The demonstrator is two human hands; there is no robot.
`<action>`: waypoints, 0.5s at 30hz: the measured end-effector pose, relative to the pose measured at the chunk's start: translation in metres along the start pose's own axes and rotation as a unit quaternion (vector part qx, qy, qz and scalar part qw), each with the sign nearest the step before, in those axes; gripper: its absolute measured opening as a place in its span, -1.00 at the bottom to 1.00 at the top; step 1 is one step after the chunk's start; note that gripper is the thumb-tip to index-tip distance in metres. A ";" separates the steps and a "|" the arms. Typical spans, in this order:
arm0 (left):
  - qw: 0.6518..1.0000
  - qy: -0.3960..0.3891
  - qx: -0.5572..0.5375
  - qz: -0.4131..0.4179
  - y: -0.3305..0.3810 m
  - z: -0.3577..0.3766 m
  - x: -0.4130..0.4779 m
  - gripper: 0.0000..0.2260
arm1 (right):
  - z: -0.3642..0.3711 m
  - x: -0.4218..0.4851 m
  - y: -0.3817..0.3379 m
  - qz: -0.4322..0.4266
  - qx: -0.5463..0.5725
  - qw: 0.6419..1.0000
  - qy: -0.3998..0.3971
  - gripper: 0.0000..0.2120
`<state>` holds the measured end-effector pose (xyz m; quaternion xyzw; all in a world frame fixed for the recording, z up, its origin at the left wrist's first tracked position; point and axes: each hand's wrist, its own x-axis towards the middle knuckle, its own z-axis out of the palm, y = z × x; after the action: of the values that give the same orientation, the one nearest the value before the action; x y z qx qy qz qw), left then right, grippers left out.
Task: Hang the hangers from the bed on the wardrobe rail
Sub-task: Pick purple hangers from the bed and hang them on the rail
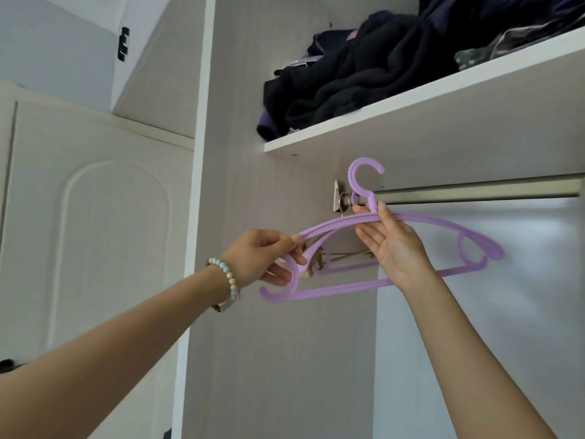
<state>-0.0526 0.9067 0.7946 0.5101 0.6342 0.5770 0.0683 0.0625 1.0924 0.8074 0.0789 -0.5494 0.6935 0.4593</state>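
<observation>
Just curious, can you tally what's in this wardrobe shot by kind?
purple hangers: 2, it seems, held together
wardrobe rail: 1
shelf: 1
pile of dark clothes: 1
beaded bracelet: 1
Total: 6

A pile of clothes (364,68) lies on the shelf (411,106) up high. The rail (474,192) runs under the shelf, off to the right. The hangers (332,224) are in front of the rail's left end, hook (351,178) poking up above it. The left hand (262,258) holds their left end; the right hand (391,247) holds the middle. A door (95,232) stands far left.
</observation>
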 end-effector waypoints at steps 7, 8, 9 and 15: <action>0.999 0.052 0.004 -0.009 0.000 0.052 0.062 -0.70 | -0.012 0.036 0.022 0.040 -0.039 0.996 0.068 -0.87; 0.998 0.057 0.011 -0.011 -0.001 0.057 0.069 -0.69 | -0.012 0.042 0.025 0.042 -0.035 0.995 0.082 -0.88; 0.998 0.062 0.017 -0.013 0.000 0.061 0.076 -0.68 | -0.013 0.049 0.028 0.040 -0.031 0.994 0.097 -0.86; 0.996 0.066 0.056 -0.007 0.006 0.067 0.111 -0.80 | -0.025 0.094 0.040 0.053 -0.053 0.987 0.139 -0.80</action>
<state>-0.0558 1.0304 0.8329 0.4698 0.6724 0.5720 0.0016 -0.0092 1.1659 0.8278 -0.0719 -0.5199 0.6909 0.4972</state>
